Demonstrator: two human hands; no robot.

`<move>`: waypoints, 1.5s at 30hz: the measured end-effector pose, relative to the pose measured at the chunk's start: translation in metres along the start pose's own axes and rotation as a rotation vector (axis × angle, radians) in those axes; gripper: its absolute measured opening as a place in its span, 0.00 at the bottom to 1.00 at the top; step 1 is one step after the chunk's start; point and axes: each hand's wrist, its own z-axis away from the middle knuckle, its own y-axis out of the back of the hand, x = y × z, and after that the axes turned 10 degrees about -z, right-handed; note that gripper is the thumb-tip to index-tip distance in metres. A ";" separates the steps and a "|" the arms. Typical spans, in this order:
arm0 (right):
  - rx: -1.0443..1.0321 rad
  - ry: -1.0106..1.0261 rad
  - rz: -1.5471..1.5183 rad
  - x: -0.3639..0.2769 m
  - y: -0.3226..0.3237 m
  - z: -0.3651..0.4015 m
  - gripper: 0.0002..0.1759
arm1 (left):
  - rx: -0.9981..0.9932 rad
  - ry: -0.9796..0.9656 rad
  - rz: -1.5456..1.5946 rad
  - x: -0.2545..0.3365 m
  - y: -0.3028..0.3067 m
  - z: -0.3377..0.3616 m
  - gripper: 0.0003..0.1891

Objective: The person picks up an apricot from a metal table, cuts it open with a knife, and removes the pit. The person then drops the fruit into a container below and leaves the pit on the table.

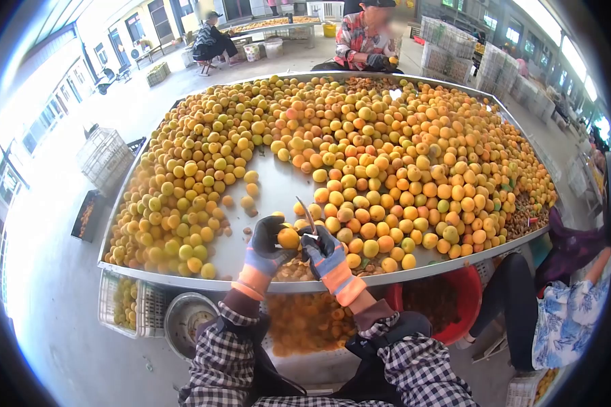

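My left hand (263, 245), in a dark glove with an orange cuff, is closed around a yellow-orange apricot (288, 238). Beside it, my right hand (324, 249), gloved the same way, grips a small knife with a thin, curved blade (306, 214) pointing up and away from me. Both hands are close together over the near edge of a metal table (273, 182). Whole apricots (414, 176) are heaped across the table to the left, right and far side. Some cut pieces (293, 270) lie under my hands.
Below the table edge sit a crate of apricot halves (305, 322), a red tub (465, 298), a metal bowl (190, 315) and a white crate (142, 308). A person (363, 37) works across the table; another (570, 312) sits at my right. Stacked crates (448, 47) stand behind.
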 end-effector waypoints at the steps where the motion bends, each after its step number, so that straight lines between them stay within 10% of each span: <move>1: -0.013 0.067 0.147 -0.003 0.000 0.002 0.12 | 0.009 -0.003 -0.002 0.005 0.004 -0.001 0.33; 9: -0.271 0.298 0.687 -0.033 -0.005 0.019 0.10 | -0.036 0.103 -0.063 0.034 0.023 0.000 0.30; 23: -0.349 0.184 0.701 -0.014 0.000 0.022 0.15 | -0.097 0.146 -0.257 0.059 0.034 0.004 0.29; 35: -0.337 0.289 0.743 -0.013 -0.009 0.024 0.15 | -0.037 0.310 0.512 0.065 0.006 0.019 0.25; 45: -0.292 0.184 0.727 -0.011 -0.005 0.028 0.12 | -0.084 0.302 0.323 0.087 0.003 0.014 0.27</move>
